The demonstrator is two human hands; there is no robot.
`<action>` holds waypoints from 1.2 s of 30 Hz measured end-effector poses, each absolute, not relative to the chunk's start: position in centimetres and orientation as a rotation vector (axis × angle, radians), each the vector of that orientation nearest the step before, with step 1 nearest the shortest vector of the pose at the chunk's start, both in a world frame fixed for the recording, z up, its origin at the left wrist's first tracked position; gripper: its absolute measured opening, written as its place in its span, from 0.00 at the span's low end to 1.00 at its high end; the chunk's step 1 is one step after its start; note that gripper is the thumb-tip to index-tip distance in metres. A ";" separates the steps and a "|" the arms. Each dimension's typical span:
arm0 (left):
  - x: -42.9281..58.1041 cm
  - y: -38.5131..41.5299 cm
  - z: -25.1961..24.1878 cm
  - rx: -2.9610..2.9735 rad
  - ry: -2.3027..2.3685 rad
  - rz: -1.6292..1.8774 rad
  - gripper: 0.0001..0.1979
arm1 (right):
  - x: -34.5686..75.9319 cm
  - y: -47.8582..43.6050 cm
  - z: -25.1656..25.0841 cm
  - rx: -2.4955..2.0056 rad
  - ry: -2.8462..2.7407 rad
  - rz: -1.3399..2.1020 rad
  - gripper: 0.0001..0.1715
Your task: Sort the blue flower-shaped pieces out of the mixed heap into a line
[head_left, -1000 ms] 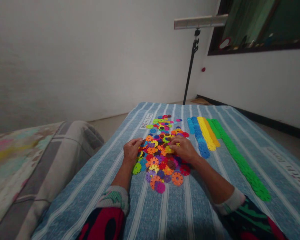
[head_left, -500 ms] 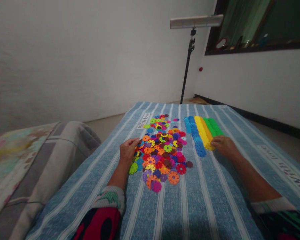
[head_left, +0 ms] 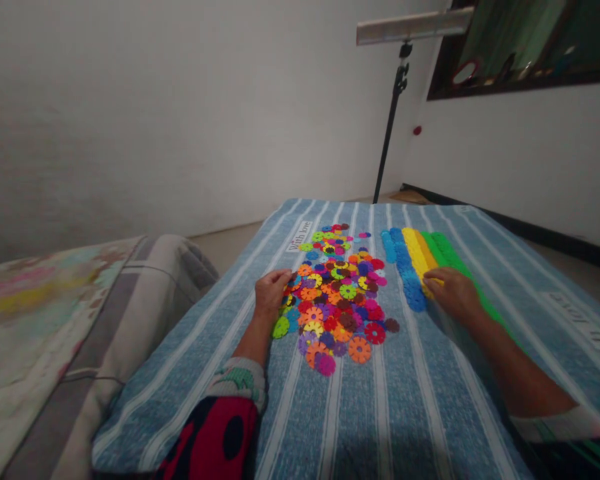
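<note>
A heap of flower-shaped plastic discs (head_left: 330, 300) in many colours lies on the striped cloth. At its left edge rests my left hand (head_left: 271, 293), thumb and fingers pinched together by the discs; what they grip, if anything, is too small to tell. To the right, discs are laid overlapping in rows by colour: blue (head_left: 407, 277), yellow (head_left: 416, 252) and green (head_left: 443, 250). My right hand (head_left: 455, 293) is closed over the near end of the yellow row, close to the blue one. Its fingers hide what is in them. Its forearm partly covers the green row.
Blue striped cloth (head_left: 300, 427) covers the table. A bed or seat with grey and flowered covers (head_left: 145, 287) stands to the left. Beyond the far edge rises a black stand (head_left: 390, 127) with a lamp bar (head_left: 415, 27). Walls and a dark-framed window are behind.
The view has turned slightly left, so everything sits farther right. My right hand has moved left over the near end of the yellow row. My left hand stays at the heap.
</note>
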State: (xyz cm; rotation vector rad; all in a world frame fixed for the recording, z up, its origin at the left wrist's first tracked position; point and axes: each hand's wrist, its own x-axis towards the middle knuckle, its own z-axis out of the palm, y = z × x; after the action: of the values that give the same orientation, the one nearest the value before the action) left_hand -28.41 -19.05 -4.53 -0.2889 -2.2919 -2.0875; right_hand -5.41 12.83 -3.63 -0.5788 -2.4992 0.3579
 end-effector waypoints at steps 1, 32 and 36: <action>-28.4 -19.1 -4.5 -0.290 -2.297 -2.080 0.19 | -5.8 11.7 -3.6 -0.503 -2.512 0.367 0.13; -29.2 -19.1 -5.5 -0.347 -2.292 -2.056 0.16 | -13.5 -6.6 -2.2 0.375 -2.901 0.534 0.04; -29.0 -19.1 -5.2 -0.327 -2.294 -2.060 0.16 | -13.2 -6.5 -1.7 0.292 -2.839 0.776 0.10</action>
State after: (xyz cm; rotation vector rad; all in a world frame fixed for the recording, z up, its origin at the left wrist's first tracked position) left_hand -28.97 -19.08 -5.15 -0.3272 -2.2939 -2.0596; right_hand -13.20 -6.55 -1.70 0.2915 -2.8395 0.7756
